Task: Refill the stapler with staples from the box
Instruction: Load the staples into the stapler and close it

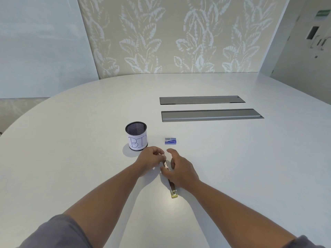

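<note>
A stapler (172, 188) lies opened flat on the white table (232, 167), its yellowish end pointing toward me. My left hand (150, 159) pinches the stapler's far end with its fingertips. Over the stapler's middle, my right hand (180, 169) rests with fingers spread and the thumb touching the metal rail. A small blue staple box (170, 141) sits closed on the table just beyond both hands, touched by neither.
A black mesh cup (136, 136) with a paper label reading "BIN" stands left of the box, close to my left hand. Two long grey cable hatches (211, 115) are set into the table farther back right.
</note>
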Available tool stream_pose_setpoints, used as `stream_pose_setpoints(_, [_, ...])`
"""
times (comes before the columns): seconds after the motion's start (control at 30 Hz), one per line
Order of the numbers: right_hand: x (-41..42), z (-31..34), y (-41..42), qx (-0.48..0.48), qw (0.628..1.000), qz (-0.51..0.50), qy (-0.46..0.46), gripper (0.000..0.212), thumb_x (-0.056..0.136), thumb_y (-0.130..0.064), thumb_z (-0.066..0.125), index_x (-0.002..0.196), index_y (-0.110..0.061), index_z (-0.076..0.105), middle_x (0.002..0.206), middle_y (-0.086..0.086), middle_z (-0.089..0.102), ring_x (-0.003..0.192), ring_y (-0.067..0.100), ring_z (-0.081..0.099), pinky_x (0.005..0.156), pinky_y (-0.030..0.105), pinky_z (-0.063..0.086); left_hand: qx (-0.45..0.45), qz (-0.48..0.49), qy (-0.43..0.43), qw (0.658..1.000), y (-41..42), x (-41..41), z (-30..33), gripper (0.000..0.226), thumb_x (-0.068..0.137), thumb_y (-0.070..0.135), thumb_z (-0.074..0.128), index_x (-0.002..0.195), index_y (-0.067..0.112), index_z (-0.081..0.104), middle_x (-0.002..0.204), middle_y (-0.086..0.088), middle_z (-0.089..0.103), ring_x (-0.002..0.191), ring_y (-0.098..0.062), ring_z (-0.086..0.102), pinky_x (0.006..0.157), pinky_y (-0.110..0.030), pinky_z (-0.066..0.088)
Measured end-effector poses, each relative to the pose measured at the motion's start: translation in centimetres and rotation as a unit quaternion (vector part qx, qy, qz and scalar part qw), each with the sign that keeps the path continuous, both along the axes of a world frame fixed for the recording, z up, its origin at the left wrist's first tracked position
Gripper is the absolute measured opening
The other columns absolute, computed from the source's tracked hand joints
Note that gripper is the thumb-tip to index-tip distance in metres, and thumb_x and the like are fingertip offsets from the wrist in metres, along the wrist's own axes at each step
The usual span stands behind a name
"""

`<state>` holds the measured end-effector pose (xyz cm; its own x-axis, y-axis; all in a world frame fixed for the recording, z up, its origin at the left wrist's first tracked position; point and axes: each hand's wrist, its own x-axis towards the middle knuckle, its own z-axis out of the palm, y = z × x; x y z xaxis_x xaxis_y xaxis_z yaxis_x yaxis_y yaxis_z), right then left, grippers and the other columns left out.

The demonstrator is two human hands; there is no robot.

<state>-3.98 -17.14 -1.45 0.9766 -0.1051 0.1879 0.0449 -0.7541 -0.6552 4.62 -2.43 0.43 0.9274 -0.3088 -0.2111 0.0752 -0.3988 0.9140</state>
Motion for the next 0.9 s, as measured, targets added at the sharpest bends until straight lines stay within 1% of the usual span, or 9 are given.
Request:
stream_pose_setpoints(0.07, [-0.3,0.2,0.1,-0.003,1.0,0.009,0.011,0.069,0.076,-0.053,0.059,0.141,-0.041,0.037,0.061,-0.009,0.052,0.061,0.007,0.054,0.062,0.028,0.05,0.01,-0.003,-0.023,1.0,-0.1,-0.3,-0.3,0.019,0.083,0.016,0.078,0.1,0.013,0.072,0.075,0.001,0.063,0.065,-0.015,0.056,0.049,-0.023,0.044])
stream_pose_setpoints(0.17, [-0.6,0.4,0.0,0.007,1.0,0.019,0.02,0.073,0.076,-0.051,0.059,0.145,-0.041,0.035,0.062,-0.01,0.052,0.062,0.006,0.055,0.061,0.023,0.046,0.023,0.004,-0.054,0.998,-0.2,-0.5,-0.5,0.017,0.082,0.017,0.079,0.097,0.014,0.073,0.072,0.003,0.061,0.066,-0.014,0.055,0.057,-0.025,0.043])
stream_pose_setpoints(0.23, [-0.8,0.6,-0.2,0.005,0.999,0.026,0.034,0.077,0.077,-0.049,0.061,0.148,-0.04,0.033,0.063,-0.01,0.053,0.063,0.006,0.055,0.062,0.022,0.044,0.032,0.002,-0.067,0.997,-0.2,-0.5,-0.5,0.015,0.083,0.017,0.079,0.096,0.013,0.074,0.072,0.003,0.063,0.066,-0.014,0.056,0.058,-0.026,0.043])
stream_pose_setpoints(0.33, [-1.0,1.4,-0.1,-0.052,0.993,0.057,0.086,0.09,0.074,-0.049,0.062,0.152,-0.044,0.018,0.068,-0.007,0.06,0.066,0.008,0.059,0.062,0.028,0.047,0.038,0.004,-0.077,0.996,-0.1,-0.6,-0.5,0.012,0.083,0.016,0.078,0.094,0.013,0.074,0.071,0.003,0.064,0.065,-0.015,0.058,0.057,-0.025,0.043])
stream_pose_setpoints(0.43, [-1.1,2.4,0.1,-0.119,0.98,0.072,0.143,0.095,0.071,-0.045,0.058,0.15,-0.051,0.005,0.071,-0.001,0.062,0.068,0.018,0.061,0.056,0.032,0.045,0.037,0.012,-0.081,0.996,-0.2,-0.7,-0.7,0.009,0.083,0.017,0.078,0.091,0.015,0.074,0.069,0.005,0.063,0.061,-0.012,0.055,0.055,-0.024,0.041])
stream_pose_setpoints(0.53, [-1.3,3.0,0.4,-0.139,0.975,0.058,0.166,0.094,0.073,-0.04,0.057,0.151,-0.049,0.004,0.074,-0.001,0.06,0.07,0.019,0.06,0.055,0.032,0.043,0.033,0.021,-0.08,0.996,-0.2,-0.9,-0.9,0.01,0.083,0.021,0.079,0.089,0.019,0.072,0.073,0.006,0.065,0.063,-0.011,0.056,0.056,-0.025,0.041])
stream_pose_setpoints(0.7, [-2.0,3.3,0.6,-0.163,0.975,0.004,0.149,0.095,0.072,-0.039,0.058,0.154,-0.041,0.009,0.076,-0.006,0.053,0.077,0.024,0.058,0.055,0.032,0.038,0.026,0.033,-0.064,0.997,-0.1,-1.0,-1.1,0.016,0.078,0.024,0.083,0.09,0.019,0.074,0.08,0.001,0.069,0.067,-0.014,0.058,0.061,-0.027,0.043])
stream_pose_setpoints(0.8, [-2.1,3.7,0.2,-0.158,0.977,-0.012,0.143,0.093,0.073,-0.03,0.061,0.152,-0.036,0.013,0.077,-0.004,0.054,0.075,0.026,0.058,0.054,0.032,0.037,0.028,0.045,-0.062,0.997,-0.2,-1.1,-1.1,0.016,0.075,0.025,0.085,0.085,0.021,0.073,0.076,0.005,0.068,0.067,-0.013,0.058,0.061,-0.027,0.044])
stream_pose_setpoints(0.9, [-2.1,4.2,0.2,-0.155,0.979,-0.021,0.132,0.086,0.075,-0.021,0.062,0.15,-0.031,0.02,0.085,0.0,0.059,0.076,0.028,0.058,0.058,0.033,0.041,0.03,0.052,-0.066,0.996,-0.4,-1.2,-1.2,0.017,0.073,0.025,0.086,0.082,0.02,0.072,0.072,0.007,0.066,0.066,-0.013,0.058,0.066,-0.029,0.047])
